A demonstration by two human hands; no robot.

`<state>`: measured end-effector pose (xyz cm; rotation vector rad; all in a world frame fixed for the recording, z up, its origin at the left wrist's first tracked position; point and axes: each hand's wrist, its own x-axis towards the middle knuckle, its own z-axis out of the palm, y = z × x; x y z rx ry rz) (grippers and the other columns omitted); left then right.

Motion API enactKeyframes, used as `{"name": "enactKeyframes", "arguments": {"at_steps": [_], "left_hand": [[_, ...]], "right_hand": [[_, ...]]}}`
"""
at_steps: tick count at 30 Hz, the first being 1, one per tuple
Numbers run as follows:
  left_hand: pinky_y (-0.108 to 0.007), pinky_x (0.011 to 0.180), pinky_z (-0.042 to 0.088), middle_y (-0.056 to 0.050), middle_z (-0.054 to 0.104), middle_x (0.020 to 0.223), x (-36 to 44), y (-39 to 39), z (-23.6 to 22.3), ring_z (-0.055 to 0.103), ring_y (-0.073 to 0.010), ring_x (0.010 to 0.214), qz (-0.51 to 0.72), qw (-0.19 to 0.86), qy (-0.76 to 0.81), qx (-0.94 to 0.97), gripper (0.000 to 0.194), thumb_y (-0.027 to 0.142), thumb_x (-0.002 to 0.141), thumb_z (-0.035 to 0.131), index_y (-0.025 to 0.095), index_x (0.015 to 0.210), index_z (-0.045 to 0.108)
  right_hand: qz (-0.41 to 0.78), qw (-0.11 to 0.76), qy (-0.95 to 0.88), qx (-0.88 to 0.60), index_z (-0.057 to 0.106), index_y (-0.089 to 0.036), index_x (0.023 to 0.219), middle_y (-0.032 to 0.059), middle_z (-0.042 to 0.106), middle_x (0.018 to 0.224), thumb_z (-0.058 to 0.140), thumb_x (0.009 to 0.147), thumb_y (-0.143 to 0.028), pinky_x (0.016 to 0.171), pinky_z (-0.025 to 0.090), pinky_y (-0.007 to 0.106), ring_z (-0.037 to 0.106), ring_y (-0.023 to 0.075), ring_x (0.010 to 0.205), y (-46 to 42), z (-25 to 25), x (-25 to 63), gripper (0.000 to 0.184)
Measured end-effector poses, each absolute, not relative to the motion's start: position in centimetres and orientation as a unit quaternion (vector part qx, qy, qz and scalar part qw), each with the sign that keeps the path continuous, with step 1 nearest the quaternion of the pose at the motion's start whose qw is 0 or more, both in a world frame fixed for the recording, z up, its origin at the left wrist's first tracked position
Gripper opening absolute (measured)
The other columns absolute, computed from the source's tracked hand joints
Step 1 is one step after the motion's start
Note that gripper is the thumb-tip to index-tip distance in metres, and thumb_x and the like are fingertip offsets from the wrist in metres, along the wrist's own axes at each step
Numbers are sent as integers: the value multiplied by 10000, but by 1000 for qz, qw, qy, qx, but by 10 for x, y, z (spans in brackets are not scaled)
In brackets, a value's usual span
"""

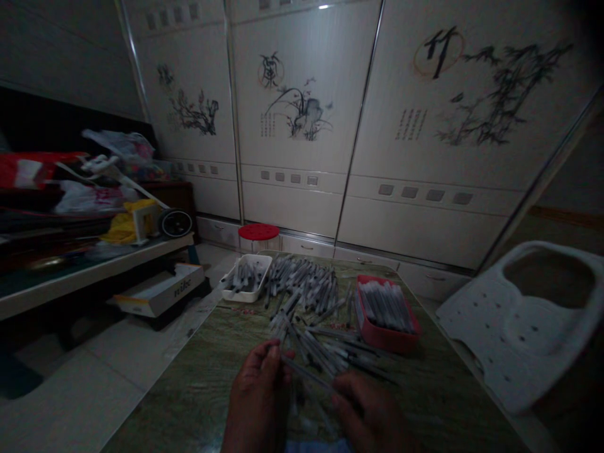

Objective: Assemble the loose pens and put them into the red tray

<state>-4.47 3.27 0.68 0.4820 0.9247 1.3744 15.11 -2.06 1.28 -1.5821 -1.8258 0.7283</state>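
A thin, clear-and-grey pen (307, 374) slants between my two hands, low over the near part of the table. My left hand (258, 387) is closed, thumb and fingers pinched at the pen's left end. At its other end, my right hand (365, 402) grips the pen with bent fingers, blurred in the dim light. Just beyond them lie loose pens (321, 352), pointing in various directions. A larger heap of pens (302, 280) covers the far middle of the table. Fine details such as caps and tips cannot be made out.
The patterned table (189, 384) carries a white tray (240, 297) of pens at the far left and a red box (389, 340) packed with pens at the right. A red stool (258, 231) stands behind, a white plastic chair (533, 321) to the right, an open carton (163, 292) leftward.
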Motion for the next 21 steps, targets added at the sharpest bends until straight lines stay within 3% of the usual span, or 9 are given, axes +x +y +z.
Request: {"name": "enactKeyframes", "arguments": {"at_steps": [5,11,16,21], "left_hand": [[-226,556,457,-6,722,797,-45,29,7,593,-111,562,588,653,414,238,442,507,749,899,206,971,662],[-217,516,406,4,707,761,-44,28,6,567,-107,522,579,671,401,231,432,511,735,908,216,936,665],[-219,541,440,-3,728,820,-43,27,8,577,-101,547,576,676,393,240,388,495,781,885,219,944,666],[-213,530,440,13,688,724,-41,25,12,572,-110,541,574,662,409,255,417,513,749,898,204,932,686]], "right_hand": [[251,307,-709,-583,715,-192,991,58,731,939,503,1021,-298,779,484,302,698,215,874,-19,12,155,239],[235,330,-719,-565,725,-200,985,52,750,923,549,989,-250,773,498,300,704,214,859,-21,10,161,183],[246,317,-711,-578,726,-197,1010,54,747,949,534,990,-238,796,510,312,710,219,888,-24,14,161,197],[238,322,-710,-579,731,-205,1019,61,758,975,531,995,-234,822,521,317,719,227,917,-24,12,163,204]]}}
